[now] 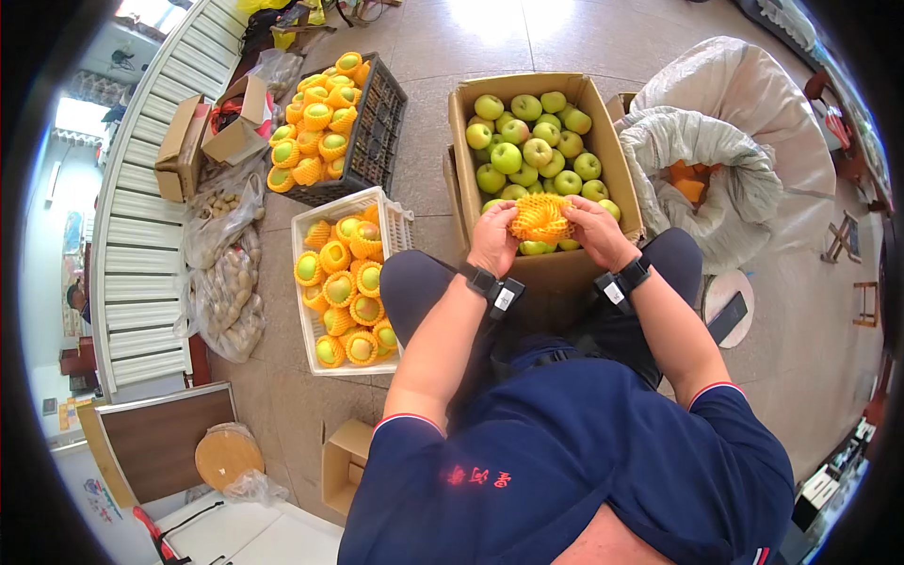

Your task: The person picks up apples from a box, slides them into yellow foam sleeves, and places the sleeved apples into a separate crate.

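Between my two hands is an orange foam fruit net (541,219), spread wide over the near end of a cardboard box (617,141). My left hand (492,237) pinches its left side and my right hand (603,233) its right side. Whether an apple sits inside the net, I cannot tell. Loose green apples (537,153), some blushed red, fill the box below. To the left, a white plastic crate (407,226) holds several apples in orange nets. Behind it, a black crate (384,122) is heaped with more netted apples.
A pale sack (650,141) with orange nets (692,181) inside stands right of the box. A phone (728,318) rests on a round stool (739,287). Bags of produce (226,292) and small cardboard boxes (240,122) line the left side. Another open carton (347,466) lies near my left elbow.
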Tool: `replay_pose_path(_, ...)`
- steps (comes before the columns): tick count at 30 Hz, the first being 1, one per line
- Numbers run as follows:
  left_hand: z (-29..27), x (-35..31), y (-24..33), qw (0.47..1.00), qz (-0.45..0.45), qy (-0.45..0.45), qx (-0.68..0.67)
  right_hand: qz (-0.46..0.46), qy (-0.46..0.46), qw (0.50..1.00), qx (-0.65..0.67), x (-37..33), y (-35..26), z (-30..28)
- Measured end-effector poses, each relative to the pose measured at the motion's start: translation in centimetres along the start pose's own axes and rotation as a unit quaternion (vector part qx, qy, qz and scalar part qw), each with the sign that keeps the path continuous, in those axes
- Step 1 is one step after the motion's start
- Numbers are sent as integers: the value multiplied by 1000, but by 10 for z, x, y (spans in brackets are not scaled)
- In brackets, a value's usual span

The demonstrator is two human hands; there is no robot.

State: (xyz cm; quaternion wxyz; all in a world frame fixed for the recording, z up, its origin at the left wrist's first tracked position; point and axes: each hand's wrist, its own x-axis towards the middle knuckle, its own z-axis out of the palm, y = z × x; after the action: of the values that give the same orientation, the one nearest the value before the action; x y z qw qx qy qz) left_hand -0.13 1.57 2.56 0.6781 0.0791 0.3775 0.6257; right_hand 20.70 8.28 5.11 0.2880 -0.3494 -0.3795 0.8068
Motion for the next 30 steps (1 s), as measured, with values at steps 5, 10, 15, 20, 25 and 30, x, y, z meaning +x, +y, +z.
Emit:
replay_pose_path(5, -2, -5, 5, 999, 2, -27, -21, 5, -5, 999, 34, -3, -7, 18)
replay_pose_path(10, 22, -20, -4, 970, 97, -38, 220, -28, 44, 998, -27, 2, -3, 7)
replay_pose_path(15, 21, -16, -7, 956, 82, -45, 277, -87, 24, 989, -121, 9, 1, 13)
replay_pose_path(20, 25, -17, -9, 949, 85, -31, 303, -150, 41, 960, -233, 2, -7, 27)
replay_pose_path(25, 25, -13, -16, 948, 102, -2, 302, -207, 143, 883, -397, 4, 6, 28)
replay_pose_path(30, 21, -12, -20, 940, 123, 32, 315, -232, 235, 791, -516, -2, 4, 39)
